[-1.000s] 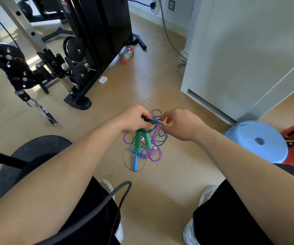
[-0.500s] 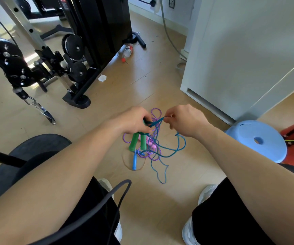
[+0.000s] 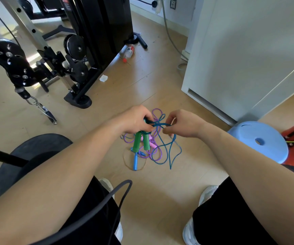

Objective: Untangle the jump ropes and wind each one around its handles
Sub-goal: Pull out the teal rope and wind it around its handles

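nearest to the camera are the person's two knees in black trousers and two pale shoes on the wooden floor (image 3: 160, 191). a little further, both hands work above the tangle. the left hand (image 3: 135, 121) grips the tops of the two green handles (image 3: 137, 143) together, so they hang side by side, i think as one core for winding. the right hand (image 3: 183, 124) pinches the teal cord (image 3: 158, 123) just beside them and holds a short piece tight between the hands. the rest of this cord falls in loose loops to the floor. under it lie a purple cord (image 3: 156, 109), pink handles (image 3: 151, 144) (one is clear, perhaps two) and one blue handle (image 3: 135, 160), all mixed. by handle colour i judge three ropes. further away stand one blue stool (image 3: 259, 138) at the right and the black weight machine (image 3: 98, 32), with one bottle (image 3: 129, 50) at its foot.
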### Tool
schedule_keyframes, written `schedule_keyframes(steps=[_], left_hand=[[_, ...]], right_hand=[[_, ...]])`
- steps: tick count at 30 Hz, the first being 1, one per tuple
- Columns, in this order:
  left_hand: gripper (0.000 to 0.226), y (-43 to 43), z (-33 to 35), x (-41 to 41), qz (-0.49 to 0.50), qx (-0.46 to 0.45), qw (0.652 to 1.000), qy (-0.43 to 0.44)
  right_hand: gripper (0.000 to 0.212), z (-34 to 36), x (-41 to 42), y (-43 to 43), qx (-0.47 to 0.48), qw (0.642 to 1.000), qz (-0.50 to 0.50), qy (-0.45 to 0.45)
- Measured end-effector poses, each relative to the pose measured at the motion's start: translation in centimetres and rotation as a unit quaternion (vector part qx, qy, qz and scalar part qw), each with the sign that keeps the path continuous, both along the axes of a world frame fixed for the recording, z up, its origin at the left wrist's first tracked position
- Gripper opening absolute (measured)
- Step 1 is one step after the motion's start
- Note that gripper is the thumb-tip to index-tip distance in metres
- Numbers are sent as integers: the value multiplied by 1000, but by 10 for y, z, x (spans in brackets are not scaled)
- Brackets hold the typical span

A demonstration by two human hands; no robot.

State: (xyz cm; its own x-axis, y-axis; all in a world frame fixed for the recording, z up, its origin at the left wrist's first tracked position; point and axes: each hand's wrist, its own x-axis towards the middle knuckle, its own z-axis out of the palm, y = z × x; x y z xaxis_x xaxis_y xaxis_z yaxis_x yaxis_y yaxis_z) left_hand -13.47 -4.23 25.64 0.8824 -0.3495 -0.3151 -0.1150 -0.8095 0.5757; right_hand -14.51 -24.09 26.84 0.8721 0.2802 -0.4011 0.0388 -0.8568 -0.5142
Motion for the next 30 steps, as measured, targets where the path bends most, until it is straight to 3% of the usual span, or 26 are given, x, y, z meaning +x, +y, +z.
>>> schedule_keyframes(steps=[5, 7, 11, 13, 18, 22, 26, 30], left_hand=[[6, -5, -1, -1, -18, 10, 1000, 0], [6, -6, -5, -1, -24, 11, 1000, 2], [13, 1, -12, 4, 1, 52, 999, -4], [20, 5, -14, 5, 0, 78, 997, -9], [11, 22, -17, 6, 9, 150, 988, -29], [10, 32, -15, 6, 47, 153, 986, -40], [7, 33, -15, 6, 60, 163, 984, -45], [5, 37, -14, 6, 67, 157, 985, -40]], right_hand=[[40, -3, -8, 9, 5, 998, 46, 46], [48, -5, -10, 14, -2, 998, 50, 24], [40, 3, -4, 9, -48, 995, 53, -70], [38, 4, 3, -2, -40, 995, 13, -95], [39, 4, 13, -23, -11, 982, -123, -146], [39, 0, 14, -33, -50, 973, -171, -149], [23, 0, 9, -30, -140, 963, -181, -142], [16, 0, 5, -29, -171, 960, -173, -141]])
